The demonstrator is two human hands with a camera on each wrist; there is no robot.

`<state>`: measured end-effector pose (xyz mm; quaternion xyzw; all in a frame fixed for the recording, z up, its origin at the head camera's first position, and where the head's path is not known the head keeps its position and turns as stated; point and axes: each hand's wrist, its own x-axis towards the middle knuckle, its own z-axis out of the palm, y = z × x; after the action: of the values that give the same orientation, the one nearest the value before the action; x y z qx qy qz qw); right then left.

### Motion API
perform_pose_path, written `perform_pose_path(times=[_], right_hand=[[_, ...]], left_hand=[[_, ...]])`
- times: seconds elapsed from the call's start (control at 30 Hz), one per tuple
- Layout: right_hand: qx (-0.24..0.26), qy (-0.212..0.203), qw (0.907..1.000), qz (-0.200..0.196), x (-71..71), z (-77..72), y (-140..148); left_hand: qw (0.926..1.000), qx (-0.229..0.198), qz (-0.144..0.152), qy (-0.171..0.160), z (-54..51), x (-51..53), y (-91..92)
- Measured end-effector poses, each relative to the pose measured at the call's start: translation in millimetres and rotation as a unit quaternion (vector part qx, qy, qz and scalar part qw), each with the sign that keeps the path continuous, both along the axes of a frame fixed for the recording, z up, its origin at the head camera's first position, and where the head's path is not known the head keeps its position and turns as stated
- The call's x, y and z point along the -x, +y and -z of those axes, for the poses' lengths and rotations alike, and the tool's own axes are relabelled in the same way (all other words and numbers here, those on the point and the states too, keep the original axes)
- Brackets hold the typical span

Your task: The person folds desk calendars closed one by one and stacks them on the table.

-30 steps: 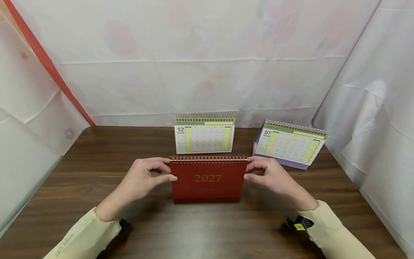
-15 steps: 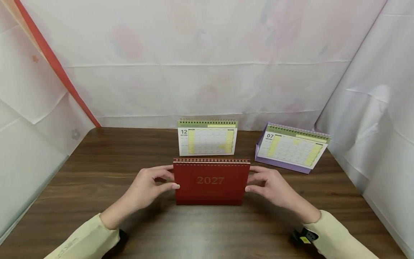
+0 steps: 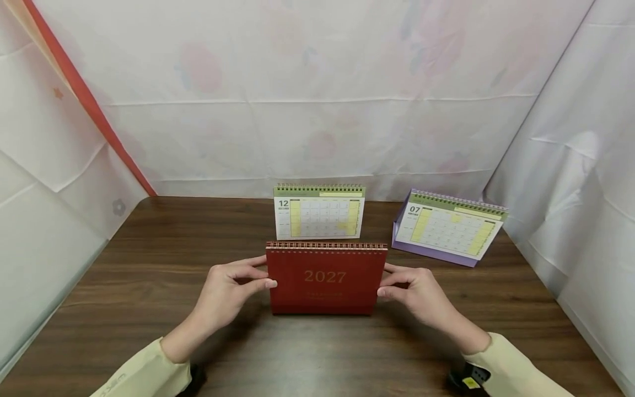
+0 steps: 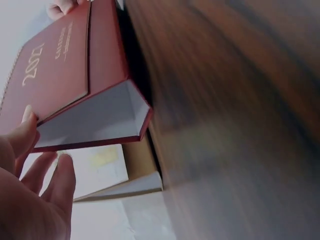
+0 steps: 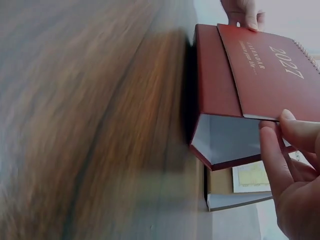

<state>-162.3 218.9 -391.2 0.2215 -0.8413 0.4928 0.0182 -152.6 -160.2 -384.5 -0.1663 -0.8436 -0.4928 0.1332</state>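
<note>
A red desk calendar (image 3: pixel 324 275) marked 2027 stands upright like a tent on the table, its spiral binding along the top. My left hand (image 3: pixel 225 289) holds its left side, the thumb (image 4: pixel 29 120) on the front cover's edge and the other fingers farther back. At the right side, my right hand (image 3: pixel 419 292) pinches the edge between thumb (image 5: pixel 295 127) and fingers. Both wrist views show the hollow, pale inside of the calendar's folded base. Close behind it stands a calendar showing month 12 (image 3: pixel 319 215).
A purple-based calendar showing month 07 (image 3: pixel 448 226) stands angled at the back right. Dark wood-grain table (image 3: pixel 163 253) surrounds them. Pale printed cloth (image 3: pixel 317 110) hangs behind and along both sides.
Both hands have slid slightly lower along the red calendar's sides. The head view has shifted a little, moving everything slightly right and down; the calendars keep about the same places on the table.
</note>
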Motion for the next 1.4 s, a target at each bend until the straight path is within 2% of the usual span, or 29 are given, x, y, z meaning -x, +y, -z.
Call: perform_pose_path(times=[0.07, 0.2, 0.37, 0.43, 0.83, 1.03, 1.17, 1.4], right_hand=[[0.041, -0.033, 0.9986, 0.003, -3.1, -1.9, -0.2], [0.116, -0.095, 0.9886, 0.014, -8.1, -5.8, -2.3], [0.176, -0.142, 0.9735, 0.029, -11.3, -5.2, -5.7], [0.188, -0.153, 0.9695, 0.035, -11.9, -3.6, -6.6], [0.198, -0.187, 0.9605, 0.056, -16.0, 0.8, -10.9], [0.186, -0.226, 0.9551, 0.045, -17.6, 4.1, -9.3], [0.165, -0.263, 0.9498, 0.035, -17.2, 8.1, -7.3], [0.161, -0.315, 0.9342, 0.046, -15.4, 12.8, -4.2]], left_hand=[[0.9996, -0.027, -0.006, -0.005, -1.7, -2.3, 1.8], [0.9963, -0.078, -0.022, -0.029, -5.5, -6.5, 6.0], [0.9875, -0.145, -0.021, -0.057, -4.9, -7.4, 10.1], [0.9852, -0.158, -0.019, -0.065, -3.8, -7.3, 10.9], [0.9812, -0.12, -0.065, -0.137, -1.4, -11.6, 11.8], [0.9695, -0.113, -0.065, -0.208, -1.0, -11.0, 12.0], [0.9601, -0.097, -0.069, -0.253, 3.7, -10.9, 12.1], [0.9522, -0.105, -0.031, -0.285, 12.2, -9.0, 13.4]])
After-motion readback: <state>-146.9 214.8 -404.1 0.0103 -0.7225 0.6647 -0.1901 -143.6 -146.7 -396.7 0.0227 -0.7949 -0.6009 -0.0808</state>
